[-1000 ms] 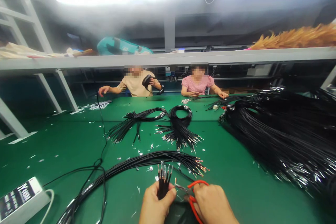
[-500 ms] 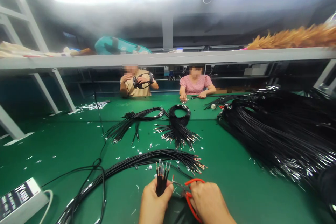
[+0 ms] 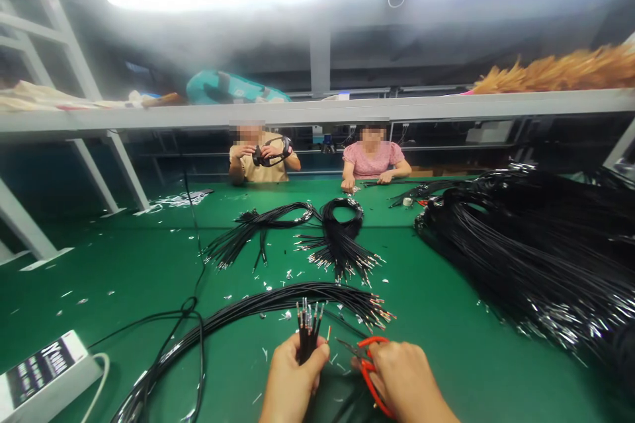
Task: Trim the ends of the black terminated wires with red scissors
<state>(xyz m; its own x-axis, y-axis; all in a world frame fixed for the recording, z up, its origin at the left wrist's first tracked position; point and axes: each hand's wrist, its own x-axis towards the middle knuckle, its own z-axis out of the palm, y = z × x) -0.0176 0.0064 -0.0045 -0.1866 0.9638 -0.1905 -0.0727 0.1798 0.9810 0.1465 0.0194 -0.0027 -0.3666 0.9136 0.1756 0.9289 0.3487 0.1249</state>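
My left hand [image 3: 296, 370] is closed round a bundle of black cables [image 3: 307, 337], held upright with stripped, silvery ends on top. One cable end with a thin orange and white tip [image 3: 328, 334] sticks out to the right by the thumb. My right hand [image 3: 404, 370] grips red-handled scissors [image 3: 370, 370]; their blades point left, apart from that tip. Behind the hands, a long bunch of black cables [image 3: 278, 297] lies curved on the green table [image 3: 446, 344], its copper-coloured ends at the right.
Two looped cable bundles [image 3: 342, 231] lie mid-table. A large heap of black cables [image 3: 526, 244] covers the right side. A white box [image 3: 54, 370] with a cord stands front left. Scraps are scattered about. Two people sit opposite, below a shelf [image 3: 317, 112].
The scissors have drawn back to the right, away from the thin tip beside my left thumb. My left hand keeps the bundle in place. The whole view has shifted slightly.
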